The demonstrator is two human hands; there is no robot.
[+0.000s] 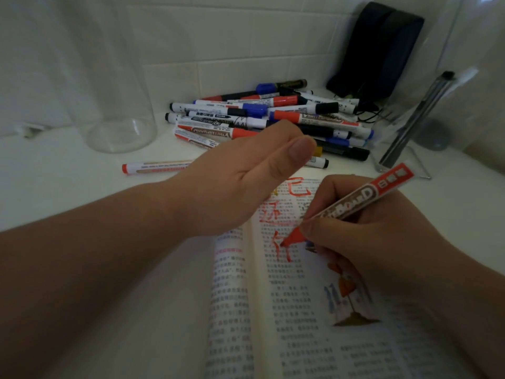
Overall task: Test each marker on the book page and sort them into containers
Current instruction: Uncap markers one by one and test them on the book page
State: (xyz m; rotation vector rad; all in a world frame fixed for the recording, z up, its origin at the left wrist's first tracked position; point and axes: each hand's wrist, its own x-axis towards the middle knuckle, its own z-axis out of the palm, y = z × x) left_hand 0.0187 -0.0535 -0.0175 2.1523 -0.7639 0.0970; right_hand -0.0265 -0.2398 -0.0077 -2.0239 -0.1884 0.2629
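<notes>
My right hand (382,236) grips a red whiteboard marker (352,206) like a pen, its uncapped red tip touching the right page of the open book (289,310), where red strokes are drawn over the print. My left hand (240,176) hovers flat above the book's top edge, fingers straight and together, holding nothing. A pile of markers (267,119) with red, blue and black caps lies behind it. One red marker (155,166) lies alone to the left. A clear glass jar (120,105) stands at the back left. A clear container (426,116) holding a dark pen stands at the right.
A dark pouch (377,50) leans against the tiled wall at the back right, with a cable beside it. The white tabletop (68,173) runs along the left. Blue and orange marks colour the book's right page lower down.
</notes>
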